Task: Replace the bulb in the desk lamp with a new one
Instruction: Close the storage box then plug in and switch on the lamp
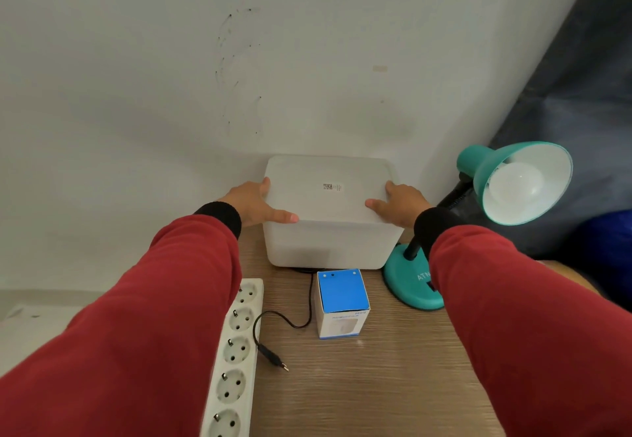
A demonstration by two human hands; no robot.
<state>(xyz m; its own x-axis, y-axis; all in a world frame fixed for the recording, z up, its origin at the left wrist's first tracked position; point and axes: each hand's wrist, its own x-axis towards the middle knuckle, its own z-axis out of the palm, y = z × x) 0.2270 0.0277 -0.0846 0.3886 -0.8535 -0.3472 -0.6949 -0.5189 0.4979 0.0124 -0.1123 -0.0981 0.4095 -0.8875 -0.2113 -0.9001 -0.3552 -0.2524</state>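
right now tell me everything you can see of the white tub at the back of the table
The white tub is matte, translucent-looking plastic with rounded corners, standing bottom-up against the wall; a small code sticker sits on its top face. The left hand and right hand hold its two sides, thumbs on top. A black cord runs out from under it.

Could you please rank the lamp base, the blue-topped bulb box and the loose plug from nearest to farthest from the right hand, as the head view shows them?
From the right hand, which grips the white container's right side:
1. Lamp base, just below the wrist, on the right.
2. Blue-topped bulb box, centre of the desk, in front of the container.
3. Loose plug, lower left, beside the power strip.
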